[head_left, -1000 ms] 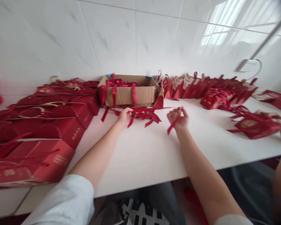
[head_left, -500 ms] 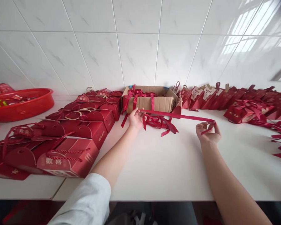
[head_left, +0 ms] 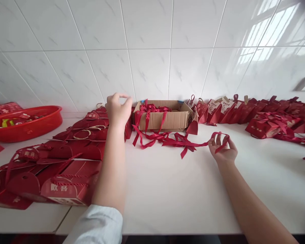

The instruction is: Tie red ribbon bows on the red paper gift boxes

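Note:
My right hand [head_left: 223, 149] has its fingers curled, holding the end of a red satin ribbon [head_left: 201, 144] that loops over the fingers. From there the ribbon runs left along the white table into a loose heap of ribbon [head_left: 181, 141]. My left hand [head_left: 118, 110] is raised above the rows of red gift boxes [head_left: 73, 169], left of an open cardboard box [head_left: 176, 121]. Its thumb and index finger come together in a pinch; the other fingers curl away from me, so anything in them is hidden. More ribbons hang over the cardboard box's front wall.
A red plastic basin [head_left: 27, 126] with small packets stands at the far left. Red gift bags [head_left: 226, 112] line the wall at the right, with a ribbon-tied red box [head_left: 263, 127] in front. A tiled wall [head_left: 149, 67] closes off the back.
My left hand has let go of the ribbon and moved up and left over the gift boxes. The stretched ribbon has dropped slack onto the table; my right hand still holds its end.

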A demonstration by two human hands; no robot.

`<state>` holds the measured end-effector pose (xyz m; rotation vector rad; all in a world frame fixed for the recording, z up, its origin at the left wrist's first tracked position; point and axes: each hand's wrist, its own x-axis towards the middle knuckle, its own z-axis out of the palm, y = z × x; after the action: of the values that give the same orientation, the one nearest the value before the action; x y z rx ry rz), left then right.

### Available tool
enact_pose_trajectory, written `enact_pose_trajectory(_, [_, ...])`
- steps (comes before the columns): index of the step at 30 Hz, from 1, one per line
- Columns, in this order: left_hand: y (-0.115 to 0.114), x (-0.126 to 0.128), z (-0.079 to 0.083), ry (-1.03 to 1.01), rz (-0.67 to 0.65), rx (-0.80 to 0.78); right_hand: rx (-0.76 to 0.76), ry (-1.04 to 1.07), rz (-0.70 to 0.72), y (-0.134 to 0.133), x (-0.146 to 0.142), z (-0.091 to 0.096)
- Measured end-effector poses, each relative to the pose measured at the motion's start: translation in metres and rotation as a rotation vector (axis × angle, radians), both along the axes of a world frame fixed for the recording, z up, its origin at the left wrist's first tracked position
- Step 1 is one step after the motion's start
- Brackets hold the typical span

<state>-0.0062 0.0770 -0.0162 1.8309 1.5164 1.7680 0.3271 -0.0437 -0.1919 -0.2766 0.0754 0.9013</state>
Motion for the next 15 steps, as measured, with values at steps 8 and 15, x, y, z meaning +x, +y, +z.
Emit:
enact_pose_trajectory(8, [0.065, -0.019, -0.062, 0.44, 0.232, -0.776, -0.041, -0.072, 0.082, 0.004, -0.018, -0.001])
enact_pose_trajectory(15, [0.074, -0.026, -0.075, -0.249, -0.279, -0.62, -0.071, -0.07, 0.094, 0.005, -0.025, 0.0])
